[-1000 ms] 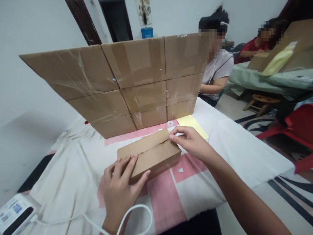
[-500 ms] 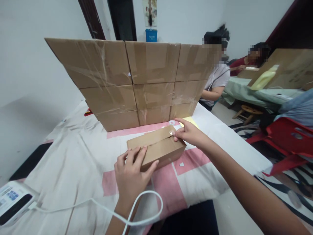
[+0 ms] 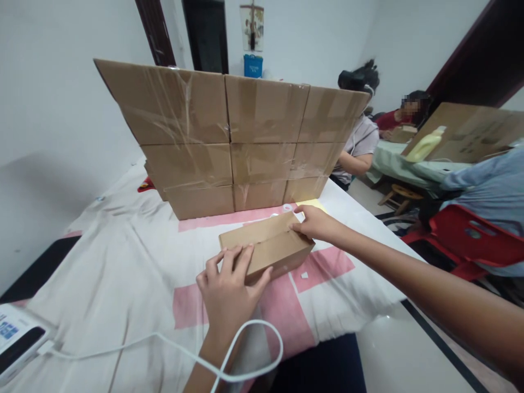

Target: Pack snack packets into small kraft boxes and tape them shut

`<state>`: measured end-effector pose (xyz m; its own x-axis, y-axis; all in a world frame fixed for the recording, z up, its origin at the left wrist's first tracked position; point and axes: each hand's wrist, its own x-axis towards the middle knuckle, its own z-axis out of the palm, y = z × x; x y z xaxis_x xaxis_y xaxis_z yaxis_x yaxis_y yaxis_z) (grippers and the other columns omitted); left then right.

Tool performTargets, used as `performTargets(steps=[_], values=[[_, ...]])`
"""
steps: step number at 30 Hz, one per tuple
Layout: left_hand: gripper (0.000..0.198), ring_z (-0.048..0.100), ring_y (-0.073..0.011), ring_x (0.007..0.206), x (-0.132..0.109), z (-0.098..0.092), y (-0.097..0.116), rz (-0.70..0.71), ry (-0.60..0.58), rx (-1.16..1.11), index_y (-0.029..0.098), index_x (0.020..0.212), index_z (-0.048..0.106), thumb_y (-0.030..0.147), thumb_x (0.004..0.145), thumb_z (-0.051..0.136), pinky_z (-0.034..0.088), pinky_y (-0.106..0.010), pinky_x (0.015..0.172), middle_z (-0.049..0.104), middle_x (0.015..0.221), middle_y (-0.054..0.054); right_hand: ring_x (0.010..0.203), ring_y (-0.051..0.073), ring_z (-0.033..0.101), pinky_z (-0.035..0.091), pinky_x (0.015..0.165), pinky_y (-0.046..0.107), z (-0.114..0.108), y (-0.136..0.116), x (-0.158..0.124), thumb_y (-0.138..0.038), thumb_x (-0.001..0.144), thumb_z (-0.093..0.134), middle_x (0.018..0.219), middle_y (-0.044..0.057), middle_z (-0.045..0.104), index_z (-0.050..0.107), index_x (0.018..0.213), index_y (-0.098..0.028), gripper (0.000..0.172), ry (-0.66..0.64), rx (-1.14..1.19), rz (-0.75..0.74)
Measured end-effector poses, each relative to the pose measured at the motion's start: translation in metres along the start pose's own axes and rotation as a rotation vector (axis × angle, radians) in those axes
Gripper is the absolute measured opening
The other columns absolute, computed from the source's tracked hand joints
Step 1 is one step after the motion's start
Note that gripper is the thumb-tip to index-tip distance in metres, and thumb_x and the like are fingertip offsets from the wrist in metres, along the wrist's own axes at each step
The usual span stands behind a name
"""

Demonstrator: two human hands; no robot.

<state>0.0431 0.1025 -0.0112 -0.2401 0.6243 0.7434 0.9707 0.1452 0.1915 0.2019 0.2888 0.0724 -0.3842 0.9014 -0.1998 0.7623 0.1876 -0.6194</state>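
Note:
A small brown cardboard box (image 3: 272, 248) lies on the cloth in front of me, its top seam running lengthwise. My left hand (image 3: 231, 275) holds its near-left end, with spread fingers on the top and the thumb along the near side. At the right end, my right hand (image 3: 313, 222) grips the box, its thumb on the top by the seam and its other fingers partly hidden behind the far edge. Behind the box, stacked cardboard boxes (image 3: 262, 164) form a wall with shiny tape across their faces.
A white cable (image 3: 164, 341) loops by my left wrist from a white device (image 3: 20, 338). A tape ring (image 3: 287, 208) and yellow paper (image 3: 313, 206) lie before the stack. A scrap (image 3: 304, 275) lies right of the box. People sit beyond, near a red chair (image 3: 470, 240).
My right hand has shifted onto the box's right end, and the shiny bit of tape at its fingers no longer shows. My left hand keeps its hold. The view has turned slightly.

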Motion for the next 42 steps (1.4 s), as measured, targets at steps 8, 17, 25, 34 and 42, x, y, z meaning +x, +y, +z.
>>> performTargets(steps=[8, 17, 25, 34, 42], values=[[0.046, 0.051, -0.0303, 0.102, -0.001, -0.002, -0.003, -0.029, -0.028, -0.007, 0.028, 0.121, 0.065, 0.054, 0.082, 0.070, 0.031, -0.044, 0.079, 0.068, 0.116, -0.003, 0.038, 0.007, 0.027, 0.016, 0.040, 0.021, -0.026, 0.038, -0.040, -0.045, 0.076, 0.078, 0.040, -0.012, 0.034, 0.056, 0.129, -0.011, 0.067, -0.301, 0.263, 0.206], [0.047, 0.050, -0.0299, 0.101, -0.003, 0.005, -0.012, 0.026, 0.046, -0.013, 0.028, 0.122, 0.065, 0.051, 0.081, 0.073, 0.037, -0.042, 0.080, 0.069, 0.112, -0.003, 0.078, 0.020, 0.061, 0.045, 0.072, 0.030, 0.000, 0.151, 0.012, -0.031, 0.088, 0.059, 0.089, 0.009, 0.070, 0.065, 0.128, -0.014, 0.044, 0.039, -0.121, -0.149], [0.047, 0.052, -0.0300, 0.099, -0.002, 0.008, -0.011, 0.068, 0.018, -0.037, 0.025, 0.122, 0.066, 0.048, 0.082, 0.074, 0.042, -0.043, 0.085, 0.068, 0.112, -0.007, 0.084, 0.020, 0.058, 0.039, 0.073, 0.027, 0.020, 0.169, 0.047, -0.018, 0.083, 0.060, 0.093, 0.010, 0.066, 0.068, 0.096, -0.015, 0.015, 0.035, -0.271, -0.179], [0.052, 0.060, -0.0309, 0.103, -0.002, 0.006, -0.038, 0.149, -0.047, -0.152, 0.026, 0.131, 0.060, 0.039, 0.083, 0.076, 0.041, -0.050, 0.093, 0.065, 0.120, -0.011, 0.074, 0.014, 0.049, 0.039, 0.071, 0.028, 0.002, 0.139, 0.031, -0.032, 0.086, 0.062, 0.082, 0.002, 0.053, 0.057, 0.079, -0.017, 0.017, -0.054, 0.342, -0.535], [0.050, 0.054, -0.0351, 0.116, 0.001, 0.006, -0.065, 0.084, -0.141, -0.292, 0.030, 0.132, 0.059, 0.041, 0.084, 0.072, 0.039, -0.057, 0.104, 0.061, 0.123, -0.011, 0.066, 0.010, 0.045, 0.036, 0.062, 0.023, 0.007, 0.103, 0.012, -0.036, 0.079, 0.075, 0.073, -0.003, 0.051, 0.058, 0.079, -0.017, 0.026, -0.475, 0.763, -0.571]])
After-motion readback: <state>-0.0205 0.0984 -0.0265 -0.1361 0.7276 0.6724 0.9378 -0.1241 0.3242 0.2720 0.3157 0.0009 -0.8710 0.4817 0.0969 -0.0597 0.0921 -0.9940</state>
